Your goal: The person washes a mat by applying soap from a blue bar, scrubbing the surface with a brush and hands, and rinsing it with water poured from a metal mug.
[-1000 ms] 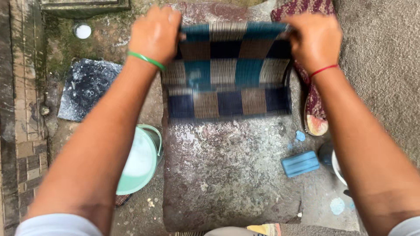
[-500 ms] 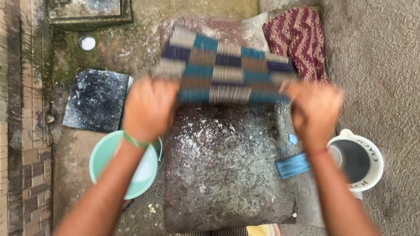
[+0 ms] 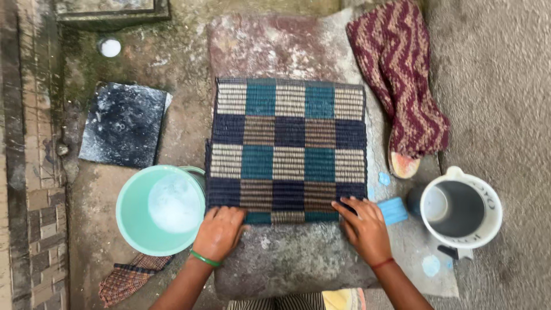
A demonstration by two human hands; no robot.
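Note:
A checked woven mat in teal, navy, brown and cream lies flat on a rough stone slab. My left hand, with a green band at the wrist, rests on the mat's near left corner. At the near right corner sits my right hand, which wears a red thread; its fingers lie spread flat on the mat's edge. Both hands press down on the mat and neither one grips it.
A green bucket of soapy water stands left of the slab. A blue soap bar and a white jug are on the right. A maroon zigzag cloth lies at the far right, a dark tile at the left.
The mat was held up in both hands; it has been swung toward me and laid flat on the slab. My hands have let go and moved to its near edge.

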